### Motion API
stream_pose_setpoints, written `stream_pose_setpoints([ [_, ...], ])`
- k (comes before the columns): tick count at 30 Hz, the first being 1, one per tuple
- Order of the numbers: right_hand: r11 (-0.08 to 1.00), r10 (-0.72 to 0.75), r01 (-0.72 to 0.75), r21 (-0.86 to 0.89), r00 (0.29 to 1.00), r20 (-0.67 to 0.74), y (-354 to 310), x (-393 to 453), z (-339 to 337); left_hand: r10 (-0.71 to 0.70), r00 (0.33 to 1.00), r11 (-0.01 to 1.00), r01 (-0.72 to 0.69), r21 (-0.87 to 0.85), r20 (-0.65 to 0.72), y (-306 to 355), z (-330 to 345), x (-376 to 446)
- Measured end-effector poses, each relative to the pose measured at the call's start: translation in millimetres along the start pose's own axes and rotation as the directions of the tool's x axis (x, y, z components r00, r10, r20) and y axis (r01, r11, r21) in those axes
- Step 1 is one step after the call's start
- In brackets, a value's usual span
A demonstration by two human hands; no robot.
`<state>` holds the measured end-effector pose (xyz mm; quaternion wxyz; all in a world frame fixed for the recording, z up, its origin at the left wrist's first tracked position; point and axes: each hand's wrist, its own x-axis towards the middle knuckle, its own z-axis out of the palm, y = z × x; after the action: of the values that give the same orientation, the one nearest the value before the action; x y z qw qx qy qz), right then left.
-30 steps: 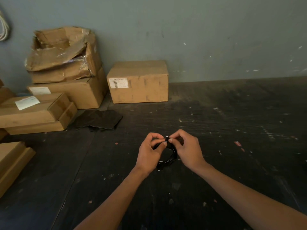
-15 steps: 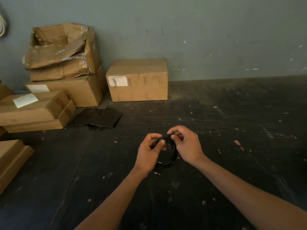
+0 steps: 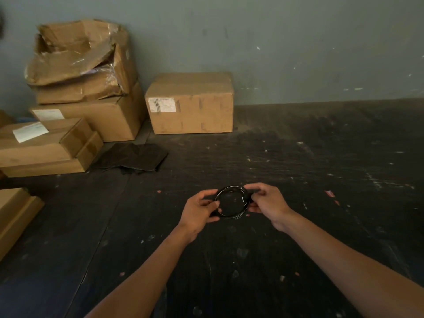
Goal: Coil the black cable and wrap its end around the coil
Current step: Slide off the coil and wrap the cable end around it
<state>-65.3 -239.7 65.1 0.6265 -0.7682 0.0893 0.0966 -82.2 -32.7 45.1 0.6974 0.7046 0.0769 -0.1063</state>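
A black cable (image 3: 231, 214), wound into a small round coil of several loops, hangs between my hands just above the dark surface. My left hand (image 3: 199, 212) pinches the coil's left side with thumb and fingers. My right hand (image 3: 267, 203) grips the coil's right side, fingers curled over it. The cable's end is hidden among the loops and my right fingers.
The dark scuffed tabletop (image 3: 321, 168) stretches to the right. A closed cardboard box (image 3: 190, 104) stands at the back by the grey wall. Stacked and torn boxes (image 3: 75, 88) fill the back left, with flat boxes (image 3: 41, 148) and a dark cloth (image 3: 133, 157) before them.
My hands have moved apart from a pinch at the top of the coil to holding its left and right sides. The coil now faces me as an open ring.
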Motion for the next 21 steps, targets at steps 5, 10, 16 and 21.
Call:
stream_pose_setpoints([
  [5, 0.992, 0.083, -0.082, -0.091, 0.996, 0.009, 27.4, 10.1, 0.5, -0.065, 0.998, 0.972, 0.062, 0.229, 0.005, -22.5, 5.9, 33.4],
  [10, 0.966, 0.246, -0.245, -0.086, 0.969, 0.012, 60.9, 22.7, 7.9, -0.161, 0.987, 0.888, 0.15, 0.434, -0.012, -47.7, 13.5, 59.8],
  [16, 0.922, 0.332, -0.321, -0.214, 0.943, 0.013, 84.7, 35.9, 14.8, -0.209, 0.976, 0.804, 0.207, 0.558, -0.061, -58.7, 17.4, 75.7],
  [21, 0.88, 0.314, -0.263, -0.395, 0.947, 0.069, 85.5, 42.6, 18.0, -0.269, 0.961, 0.756, 0.255, 0.603, -0.069, -60.0, 20.4, 79.9],
])
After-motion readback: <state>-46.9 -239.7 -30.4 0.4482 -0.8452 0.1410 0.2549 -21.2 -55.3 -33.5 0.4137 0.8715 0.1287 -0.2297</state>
